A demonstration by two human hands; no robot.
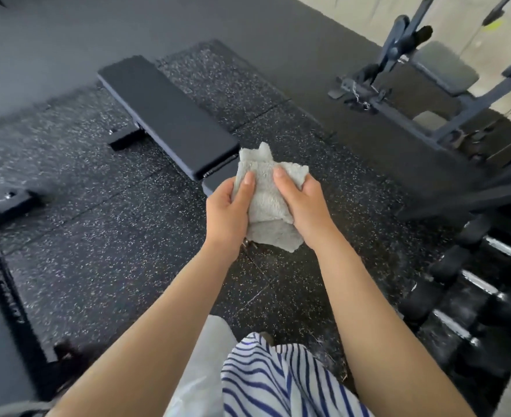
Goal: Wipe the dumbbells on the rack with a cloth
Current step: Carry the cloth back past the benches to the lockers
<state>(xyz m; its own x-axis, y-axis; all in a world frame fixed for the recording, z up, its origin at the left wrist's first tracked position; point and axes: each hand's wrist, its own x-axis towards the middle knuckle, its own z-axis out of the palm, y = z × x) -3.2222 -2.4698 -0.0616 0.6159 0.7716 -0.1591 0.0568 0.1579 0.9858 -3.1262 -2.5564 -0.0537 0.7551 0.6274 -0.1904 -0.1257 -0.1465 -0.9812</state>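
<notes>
Both hands share the grip on a grey terry cloth (266, 203): the left hand (227, 212) and the right hand (302, 206) each pinch a side of it, thumbs on top and fingers curled beneath. The cloth is bunched between them, with one corner sticking up and a flap hanging below. It is held in the air in front of the body, over the speckled rubber floor (97, 236), and touches nothing else.

The dumbbells (471, 284) lie well apart from the grip, low at the right edge of the view. They sit in a row of black heads with chrome handles, each handle slanting away to the right. The row itself seems to run alongside the person's right side. The right hand is the nearer one, so the cloth would probably have to travel right and down, then rub along each handle's length. A flat bench (170, 115) stands ahead to the left, away from the work.
</notes>
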